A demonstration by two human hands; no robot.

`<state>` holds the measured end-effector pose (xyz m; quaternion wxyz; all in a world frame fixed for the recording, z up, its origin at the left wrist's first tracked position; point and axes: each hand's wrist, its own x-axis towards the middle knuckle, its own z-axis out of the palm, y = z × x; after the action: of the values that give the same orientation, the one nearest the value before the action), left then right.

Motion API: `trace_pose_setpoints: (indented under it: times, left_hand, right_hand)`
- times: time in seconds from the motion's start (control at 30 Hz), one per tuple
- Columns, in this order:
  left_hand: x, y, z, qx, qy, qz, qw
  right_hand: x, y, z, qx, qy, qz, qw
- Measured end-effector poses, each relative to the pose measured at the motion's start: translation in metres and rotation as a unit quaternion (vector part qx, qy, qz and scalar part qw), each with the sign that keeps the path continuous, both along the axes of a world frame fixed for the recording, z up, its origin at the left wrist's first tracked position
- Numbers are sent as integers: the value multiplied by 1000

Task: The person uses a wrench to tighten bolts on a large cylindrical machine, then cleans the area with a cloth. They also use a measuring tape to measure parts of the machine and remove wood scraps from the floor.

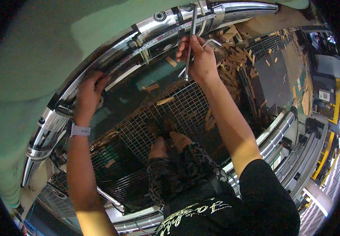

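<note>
A long shiny metal shaft [144, 29] curves across the upper part of the view, with clamp collars and a ruled measuring scale [160, 38] along it. My right hand [203, 63] is closed around hex keys. One long hex key [192, 29] points up across the shaft, and the bent end of another hex key [216, 41] sticks out beside the thumb. My left hand [88, 94] is at the shaft further left, near a collar [61, 108]. Its thumb and fingers are apart, slightly blurred, with no held object visible; some fingertips are hidden.
Green sheet material [40, 51] lies beyond the shaft. Below is a metal grating [138, 137] where I stand, with brown strips scattered about. A pile of brown strips [231, 59] lies at the right. More metal rollers [270, 143] run along the lower right, near yellow frames [337, 98].
</note>
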<state>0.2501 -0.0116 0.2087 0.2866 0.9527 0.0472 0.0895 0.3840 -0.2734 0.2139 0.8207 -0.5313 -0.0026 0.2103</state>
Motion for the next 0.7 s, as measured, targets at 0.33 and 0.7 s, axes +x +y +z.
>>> trace_pose_setpoints:
  times: [0.33, 0.7]
  left_hand:
    - [-20, 23, 4, -2, 49, -4, 999]
    - [-18, 25, -3, 14, 20, -24, 999]
  right_hand:
    - [6, 30, -7, 127, 72, -58, 988]
    - [5, 63, -10, 193, 74, -84, 975]
